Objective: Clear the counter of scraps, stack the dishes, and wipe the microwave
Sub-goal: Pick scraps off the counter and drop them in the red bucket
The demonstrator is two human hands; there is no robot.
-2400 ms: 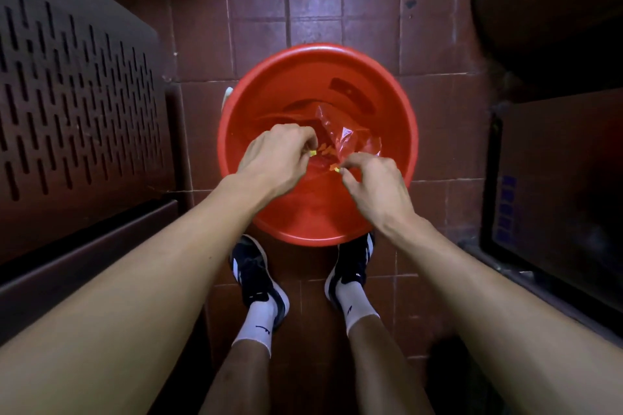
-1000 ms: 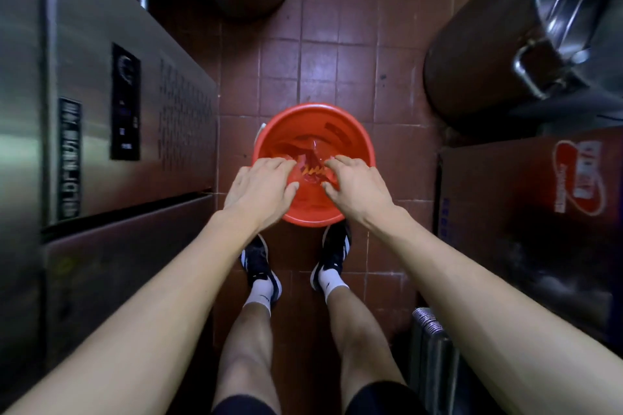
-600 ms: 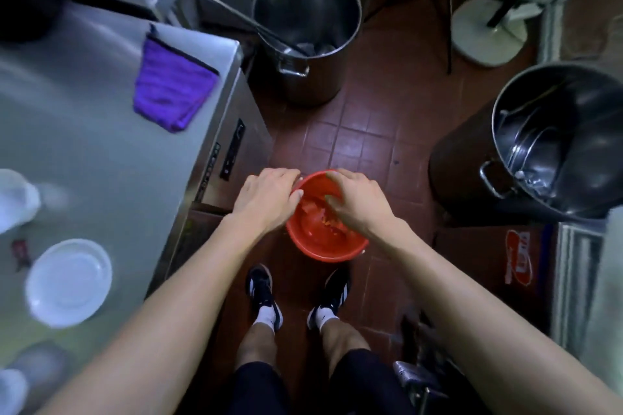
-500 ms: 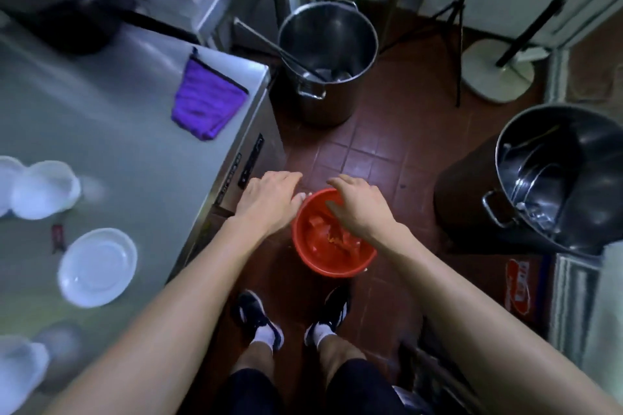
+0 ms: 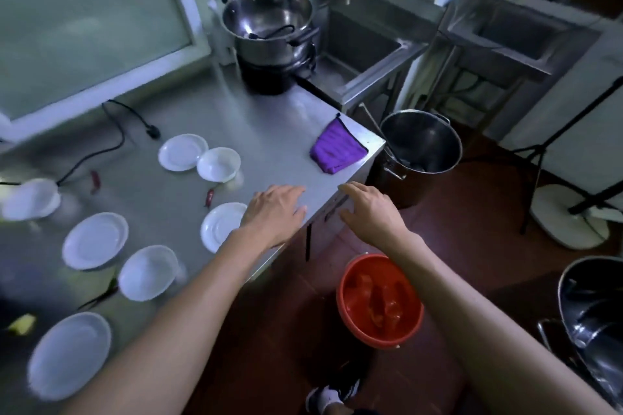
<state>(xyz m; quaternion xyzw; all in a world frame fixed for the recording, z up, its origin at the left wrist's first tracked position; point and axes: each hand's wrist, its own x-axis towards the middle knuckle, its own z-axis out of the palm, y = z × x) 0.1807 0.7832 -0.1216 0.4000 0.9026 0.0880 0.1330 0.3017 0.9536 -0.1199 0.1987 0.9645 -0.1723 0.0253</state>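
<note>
Several white plates and bowls, one plate point(image 5: 95, 240) among them, lie spread over the steel counter point(image 5: 276, 131). Red chilli scraps point(image 5: 209, 196) and a yellow scrap point(image 5: 22, 324) lie between them. A purple cloth point(image 5: 337, 152) sits near the counter's right corner. My left hand point(image 5: 274, 212) hovers empty with relaxed fingers over the counter edge, partly covering a white plate point(image 5: 219, 225). My right hand point(image 5: 371, 212) is empty too, just beyond the edge, above the floor. The red bucket point(image 5: 381, 333) with red scraps inside stands on the floor below. No microwave is in view.
A steel pot on a black cooker point(image 5: 269, 30) stands at the counter's back, with a black power cord point(image 5: 114, 138) to its left. Large steel stockpots stand on the floor, one point(image 5: 421, 148) by the counter corner and one point(image 5: 593, 307) at far right. Sinks point(image 5: 364, 54) line the back wall.
Both hands have left the red bucket, dropping the scraps, and risen to counter height. My view has swung up from the floor to the counter with its dishes.
</note>
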